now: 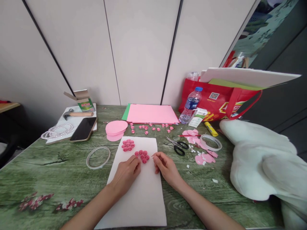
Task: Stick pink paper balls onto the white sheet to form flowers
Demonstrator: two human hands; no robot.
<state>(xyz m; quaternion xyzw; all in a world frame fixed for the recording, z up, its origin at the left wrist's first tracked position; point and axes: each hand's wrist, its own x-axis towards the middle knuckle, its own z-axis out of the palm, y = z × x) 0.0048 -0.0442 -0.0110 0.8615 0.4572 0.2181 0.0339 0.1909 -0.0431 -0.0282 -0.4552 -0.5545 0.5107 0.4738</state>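
A white sheet [144, 198] lies on the green wood-patterned table, with two clusters of pink paper roses on it. The upper left cluster [128, 145] stands apart from the second cluster [143, 155]. My left hand [128, 172] rests on the sheet at the lower left of the second cluster, fingers curled together; what they hold, if anything, is hidden. To the right, my right hand [166, 166] is over the sheet's edge, its thumb and forefinger pinching a tiny whitish piece [153, 156]. Loose pink roses [146, 127] lie in a scattered row behind the sheet.
Scissors [178, 147], pink scraps [203, 158], a tape roll [211, 142] and a glue stick [211, 129] lie right. Another tape roll [87, 161], pink circles [116, 128] and a phone [83, 129] lie left. Behind stand a bottle [191, 105] and red bag [216, 100]; a white plush [259, 159] sits far right.
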